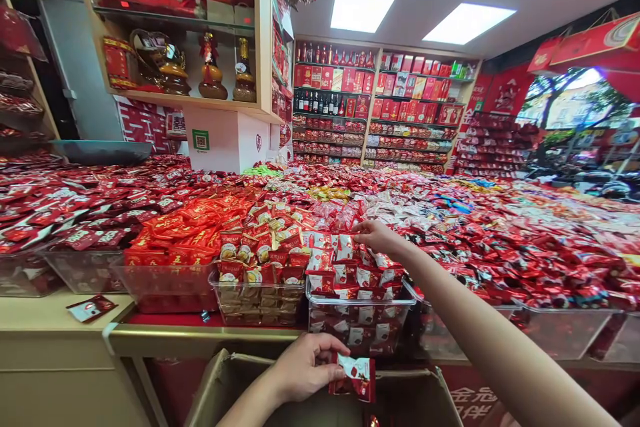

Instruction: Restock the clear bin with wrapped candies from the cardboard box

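My left hand (311, 367) pinches a small red-and-white snack packet (356, 377) between thumb and fingers, above an open cardboard box (220, 380). My right hand (377, 238) reaches over the back of a clear plastic bin (360, 307) filled with rows of similar red-and-white packets (345, 274). Its fingers point left and are slightly apart, close to the packets at the back. Whether the fingertips touch one is hard to make out. Left of this bin stands another clear bin (260, 304) of durian packets (265, 254).
Orange-red packets (175, 234) fill a bin further left. A single packet (91, 308) lies on the counter (40, 317). Piles of wrapped sweets (500, 234) spread right and behind. A white pillar (215, 140) and an overhanging shelf cabinet (190, 97) stand at the back left.
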### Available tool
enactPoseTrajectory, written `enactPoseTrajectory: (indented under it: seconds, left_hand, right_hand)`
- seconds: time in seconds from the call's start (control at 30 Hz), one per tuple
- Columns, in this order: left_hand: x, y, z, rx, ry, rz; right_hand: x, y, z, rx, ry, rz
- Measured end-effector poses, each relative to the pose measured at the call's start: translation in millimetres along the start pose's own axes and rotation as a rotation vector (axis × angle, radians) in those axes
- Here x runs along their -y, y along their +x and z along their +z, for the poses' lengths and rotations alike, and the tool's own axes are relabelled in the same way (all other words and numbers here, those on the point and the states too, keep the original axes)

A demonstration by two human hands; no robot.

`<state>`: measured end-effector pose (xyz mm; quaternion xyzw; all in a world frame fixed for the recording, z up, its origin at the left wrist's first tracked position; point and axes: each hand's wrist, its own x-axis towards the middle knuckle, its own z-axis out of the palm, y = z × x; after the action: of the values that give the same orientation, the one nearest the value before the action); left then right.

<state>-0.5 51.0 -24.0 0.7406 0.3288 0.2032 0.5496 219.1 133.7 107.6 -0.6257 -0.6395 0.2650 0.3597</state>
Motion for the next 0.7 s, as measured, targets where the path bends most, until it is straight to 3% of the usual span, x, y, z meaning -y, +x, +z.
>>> enactPoseTrajectory:
  seconds: [0.43, 0.7]
  left_hand:
    - [-0.8, -0.3, -0.1, 0.016, 0.004, -0.012]
    - [-0.7, -0.7, -0.3, 0.012, 0.018, -0.008]
  right_hand:
    - [2.2, -7.3, -5.2, 0.142, 0.046, 0.002]
    - [-0.9, -6.2, 7.4, 0.087, 0.001, -0.099]
